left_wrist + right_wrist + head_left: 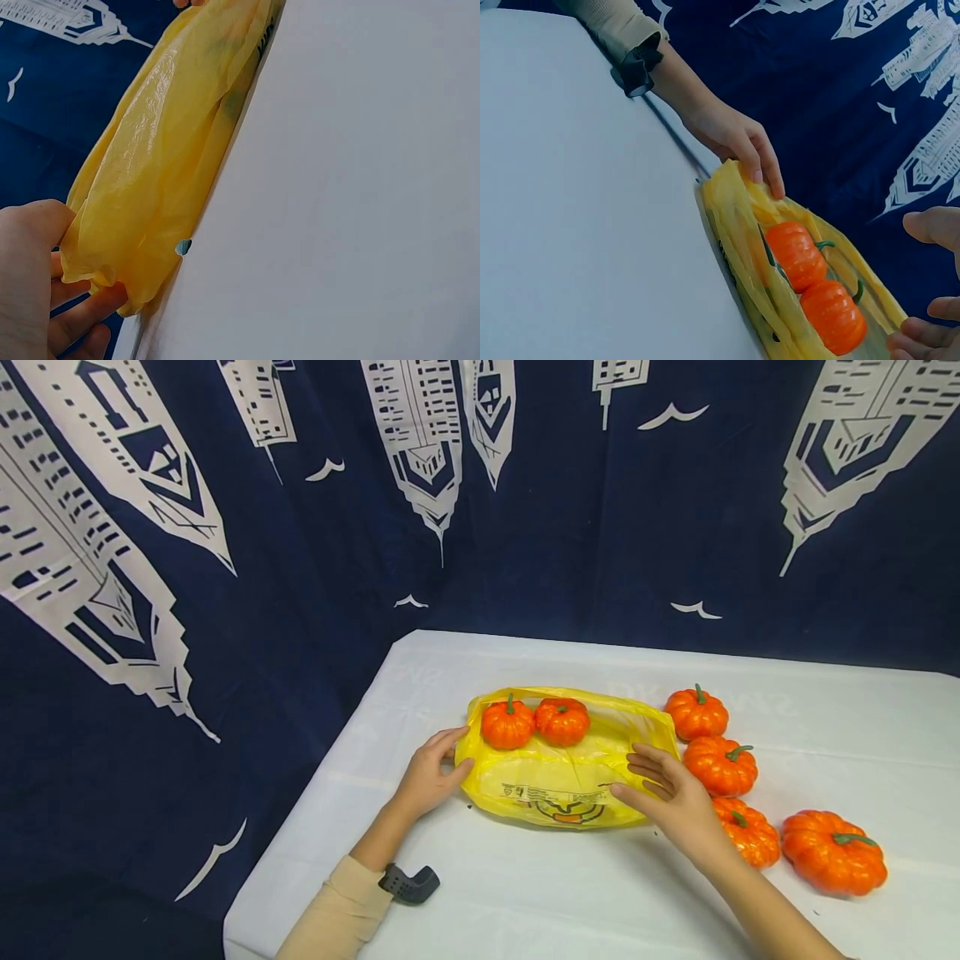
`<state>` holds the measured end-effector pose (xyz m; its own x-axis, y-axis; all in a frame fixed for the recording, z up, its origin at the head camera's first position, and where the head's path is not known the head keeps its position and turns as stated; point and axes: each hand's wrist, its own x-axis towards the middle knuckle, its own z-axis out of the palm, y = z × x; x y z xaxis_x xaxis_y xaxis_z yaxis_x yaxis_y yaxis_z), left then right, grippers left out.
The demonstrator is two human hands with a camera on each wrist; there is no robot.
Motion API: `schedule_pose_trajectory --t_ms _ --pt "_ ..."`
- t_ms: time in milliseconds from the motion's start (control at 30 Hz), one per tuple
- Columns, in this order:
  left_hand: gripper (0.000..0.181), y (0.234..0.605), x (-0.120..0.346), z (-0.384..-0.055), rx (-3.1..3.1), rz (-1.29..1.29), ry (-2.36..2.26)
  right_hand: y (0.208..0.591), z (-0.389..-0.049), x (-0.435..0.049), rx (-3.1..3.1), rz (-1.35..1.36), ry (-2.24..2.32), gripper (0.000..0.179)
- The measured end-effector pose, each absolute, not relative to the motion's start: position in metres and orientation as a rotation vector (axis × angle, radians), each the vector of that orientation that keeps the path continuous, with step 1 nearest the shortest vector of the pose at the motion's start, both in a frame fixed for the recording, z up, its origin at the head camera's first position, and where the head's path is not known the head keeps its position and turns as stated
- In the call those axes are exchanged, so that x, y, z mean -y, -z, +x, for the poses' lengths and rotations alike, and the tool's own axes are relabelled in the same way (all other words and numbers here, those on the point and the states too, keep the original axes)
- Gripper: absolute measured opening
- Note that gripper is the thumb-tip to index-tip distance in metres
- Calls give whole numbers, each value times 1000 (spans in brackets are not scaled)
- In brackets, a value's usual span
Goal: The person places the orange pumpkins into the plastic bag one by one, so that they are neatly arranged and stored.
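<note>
A yellow plastic bag [517,777] lies on the table with its mouth spread wide. Two small orange pumpkins, one [507,727] beside the other [562,722], sit inside at its left end. My left hand [433,774] holds that left end; in the left wrist view its thumb and fingers [86,319] curl about the bag's crumpled edge. Over the bag's right end is my right hand [678,802], fingers apart and nothing in its grasp. The right wrist view shows its thumb [934,225] well away from the other fingers.
Several more orange pumpkins are right of the bag: one at the back [697,714], one just before it [722,766], one partly behind my right hand [750,835] and a larger one [834,853] farther right. A white cloth covers the table [525,893]; a dark blue printed curtain [570,552] hangs behind.
</note>
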<state>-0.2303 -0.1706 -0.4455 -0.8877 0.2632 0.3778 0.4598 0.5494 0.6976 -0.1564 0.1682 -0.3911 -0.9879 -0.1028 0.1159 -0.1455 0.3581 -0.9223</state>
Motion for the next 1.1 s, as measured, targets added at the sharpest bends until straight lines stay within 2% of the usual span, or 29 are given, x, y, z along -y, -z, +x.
schedule_pose_trajectory --t_ms 467,733,1100 --pt "50 445 170 -231 2550 -633 1232 391 -139 -187 2519 240 -1670 61" --pt "51 446 171 -231 2566 -608 1237 389 -128 -208 2629 133 -1556 57" --pt "51 447 171 -231 2554 -608 1255 389 -114 -232 2583 97 -1639 50"
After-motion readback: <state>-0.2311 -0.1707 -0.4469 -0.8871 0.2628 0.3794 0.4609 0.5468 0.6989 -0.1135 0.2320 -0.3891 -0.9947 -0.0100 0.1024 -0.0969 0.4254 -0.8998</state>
